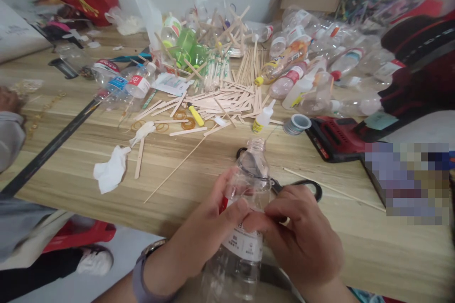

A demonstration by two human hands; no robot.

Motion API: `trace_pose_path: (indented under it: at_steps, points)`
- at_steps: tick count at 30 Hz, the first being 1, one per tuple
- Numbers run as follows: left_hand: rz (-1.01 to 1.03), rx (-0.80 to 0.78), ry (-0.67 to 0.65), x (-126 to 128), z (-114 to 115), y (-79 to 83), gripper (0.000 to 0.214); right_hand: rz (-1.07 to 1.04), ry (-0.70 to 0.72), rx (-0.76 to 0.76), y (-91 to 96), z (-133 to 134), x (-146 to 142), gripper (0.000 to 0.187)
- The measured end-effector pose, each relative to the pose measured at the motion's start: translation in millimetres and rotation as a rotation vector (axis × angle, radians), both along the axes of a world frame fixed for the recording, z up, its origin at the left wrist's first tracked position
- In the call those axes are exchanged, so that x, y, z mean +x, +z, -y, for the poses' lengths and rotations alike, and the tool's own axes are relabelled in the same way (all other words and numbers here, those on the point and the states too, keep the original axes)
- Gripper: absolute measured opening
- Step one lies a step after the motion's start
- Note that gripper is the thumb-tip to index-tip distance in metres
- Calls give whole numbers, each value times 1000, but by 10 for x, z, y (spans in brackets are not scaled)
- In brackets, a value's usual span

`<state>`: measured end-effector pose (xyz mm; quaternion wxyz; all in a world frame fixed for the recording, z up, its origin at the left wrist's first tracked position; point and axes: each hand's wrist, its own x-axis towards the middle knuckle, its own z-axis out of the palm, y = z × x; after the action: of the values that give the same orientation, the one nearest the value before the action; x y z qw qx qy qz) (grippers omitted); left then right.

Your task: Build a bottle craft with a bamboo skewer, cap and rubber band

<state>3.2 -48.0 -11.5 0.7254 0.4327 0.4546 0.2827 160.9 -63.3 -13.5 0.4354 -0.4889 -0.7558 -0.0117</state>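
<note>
A clear plastic bottle (245, 246) with a white and red label stands tilted at the table's front edge, its uncapped neck pointing away from me. My left hand (209, 222) is wrapped round its upper part, thumb across the label. Against the bottle's right side, my right hand (305, 241) is closed in a pinch; whatever lies between its fingertips is too fine to make out. Black-handled scissors (314, 190) lie behind the bottle and partly under my right hand. Just beyond are a small glue bottle (262, 118) and a spool of thin wire or thread (297, 124).
Wooden craft sticks (227, 102) cover the table's middle, with a yellow-handled tool (195, 116) beside them. Plastic bottles (341, 57) crowd the back right. A red and black power tool (337, 137) lies right. Crumpled tissue (112, 169) lies left, near another person's sleeve (10, 137).
</note>
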Motion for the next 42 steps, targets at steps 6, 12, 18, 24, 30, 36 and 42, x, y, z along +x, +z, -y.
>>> trace_pose_path:
  at_steps: [6,12,18,24,30,36,42]
  points:
    - [183,-103,-3,29,15,-65,65,-18,13,16,-28,1,39,30]
    - [135,-58,65,11,29,-24,56,23,114,17,-116,139,146,29]
    - [131,-55,63,31,17,-4,56,145,148,74,-191,200,198,32]
    - [128,-53,81,25,39,-33,54,155,223,118,-280,212,179,36]
    - [76,1,36,-23,53,-76,53,164,233,109,-295,215,169,39]
    - [-98,142,-95,-52,19,-63,63,193,193,96,-234,163,123,45]
    - [-102,68,-142,-129,-109,-1,69,-3,277,-161,-227,211,134,64]
